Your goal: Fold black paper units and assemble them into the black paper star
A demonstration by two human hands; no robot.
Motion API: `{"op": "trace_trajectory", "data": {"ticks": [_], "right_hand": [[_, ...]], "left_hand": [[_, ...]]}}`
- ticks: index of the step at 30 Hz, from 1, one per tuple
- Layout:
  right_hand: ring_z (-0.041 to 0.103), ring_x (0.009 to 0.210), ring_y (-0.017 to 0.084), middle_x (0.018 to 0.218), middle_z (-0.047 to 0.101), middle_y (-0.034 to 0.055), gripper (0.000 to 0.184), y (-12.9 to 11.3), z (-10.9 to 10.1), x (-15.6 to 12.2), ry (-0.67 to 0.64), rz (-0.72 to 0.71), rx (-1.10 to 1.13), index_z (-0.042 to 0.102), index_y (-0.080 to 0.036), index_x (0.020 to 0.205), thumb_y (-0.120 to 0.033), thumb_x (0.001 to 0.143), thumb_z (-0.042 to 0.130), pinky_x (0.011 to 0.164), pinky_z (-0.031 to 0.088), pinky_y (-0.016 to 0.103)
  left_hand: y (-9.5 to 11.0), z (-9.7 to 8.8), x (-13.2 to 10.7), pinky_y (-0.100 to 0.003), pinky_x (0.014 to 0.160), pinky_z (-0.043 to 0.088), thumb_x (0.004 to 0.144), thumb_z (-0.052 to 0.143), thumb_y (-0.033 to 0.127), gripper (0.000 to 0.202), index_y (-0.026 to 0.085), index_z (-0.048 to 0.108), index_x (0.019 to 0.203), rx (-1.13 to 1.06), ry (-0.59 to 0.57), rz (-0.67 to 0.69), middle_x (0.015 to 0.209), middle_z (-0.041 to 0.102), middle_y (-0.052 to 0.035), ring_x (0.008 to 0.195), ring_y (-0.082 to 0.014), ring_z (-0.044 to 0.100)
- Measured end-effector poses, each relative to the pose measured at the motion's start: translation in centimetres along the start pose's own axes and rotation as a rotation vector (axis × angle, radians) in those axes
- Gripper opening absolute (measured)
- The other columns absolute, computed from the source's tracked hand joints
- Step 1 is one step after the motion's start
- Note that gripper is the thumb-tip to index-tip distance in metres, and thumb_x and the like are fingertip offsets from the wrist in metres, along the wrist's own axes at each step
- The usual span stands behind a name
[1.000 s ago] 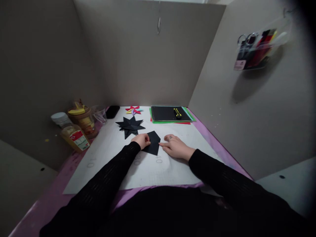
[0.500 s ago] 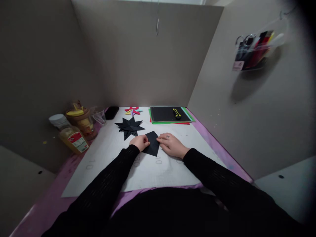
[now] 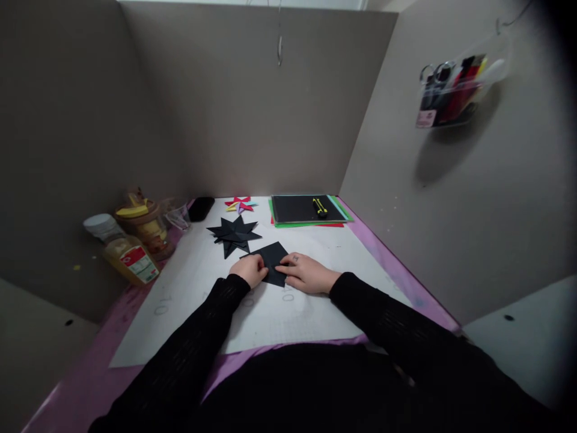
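A black folded paper piece (image 3: 271,257) lies on the white mat (image 3: 279,307) in front of me. My left hand (image 3: 247,269) pinches its left side with curled fingers. My right hand (image 3: 305,274) presses on its right lower part, fingers bent over the paper. Just behind the piece lies a black paper star (image 3: 234,233). A smaller multicoloured paper star (image 3: 240,204) sits further back.
A stack of coloured sheets (image 3: 306,210) with a black sheet on top and a yellow-black cutter (image 3: 320,207) lies at the back right. Jars and a bottle (image 3: 126,249) stand at the left. A dark case (image 3: 201,208) lies behind. A clear pouch of tools (image 3: 451,90) hangs on the right wall.
My right hand has slid left from beside the black piece onto it. My left hand has shifted slightly and the paper's left flap has opened out.
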State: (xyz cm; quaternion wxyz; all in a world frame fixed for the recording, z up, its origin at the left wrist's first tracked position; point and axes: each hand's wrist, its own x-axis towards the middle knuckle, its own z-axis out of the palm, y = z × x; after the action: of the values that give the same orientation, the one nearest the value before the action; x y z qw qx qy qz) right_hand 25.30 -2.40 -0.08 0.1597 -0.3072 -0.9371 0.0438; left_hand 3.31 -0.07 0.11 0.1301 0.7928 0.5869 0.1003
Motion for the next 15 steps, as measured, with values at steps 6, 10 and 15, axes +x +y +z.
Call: {"op": "trace_trajectory", "data": {"ticks": [6, 10, 15], "right_hand": [[0.043, 0.111, 0.024, 0.121, 0.05, 0.0132, 0.042, -0.2, 0.0, 0.1, -0.034, 0.043, -0.023, 0.05, -0.019, 0.127, -0.029, 0.086, 0.045, 0.094, 0.035, 0.043], [0.039, 0.114, 0.025, 0.124, 0.047, 0.0128, 0.045, -0.4, 0.0, 0.1, -0.061, 0.101, -0.025, 0.046, -0.021, 0.13, -0.032, 0.087, 0.045, 0.094, 0.034, 0.042], [0.043, 0.104, 0.023, 0.111, 0.053, 0.0108, 0.035, -0.3, 0.4, 1.7, -0.013, 0.193, 0.003, 0.054, -0.019, 0.119, -0.032, 0.088, 0.043, 0.09, 0.033, 0.038]], "left_hand": [[0.1, -0.2, 0.2, -0.025, 0.054, 0.033, 0.071, 0.057, 0.039, 0.017, 0.022, 0.058, 0.071, 0.013, -0.039, -0.035, 0.073, 0.064, -0.0015, 0.067, -0.0168, 0.057], [0.0, -0.2, 0.2, -0.024, 0.054, 0.033, 0.071, 0.057, 0.037, 0.016, 0.022, 0.059, 0.072, -0.002, -0.046, -0.043, 0.073, 0.064, -0.0011, 0.068, -0.0164, 0.057], [0.0, -0.3, 0.2, -0.024, 0.053, 0.032, 0.071, 0.057, 0.038, 0.017, 0.021, 0.059, 0.073, -0.014, -0.051, -0.04, 0.074, 0.064, -0.001, 0.067, -0.0157, 0.056]]}}
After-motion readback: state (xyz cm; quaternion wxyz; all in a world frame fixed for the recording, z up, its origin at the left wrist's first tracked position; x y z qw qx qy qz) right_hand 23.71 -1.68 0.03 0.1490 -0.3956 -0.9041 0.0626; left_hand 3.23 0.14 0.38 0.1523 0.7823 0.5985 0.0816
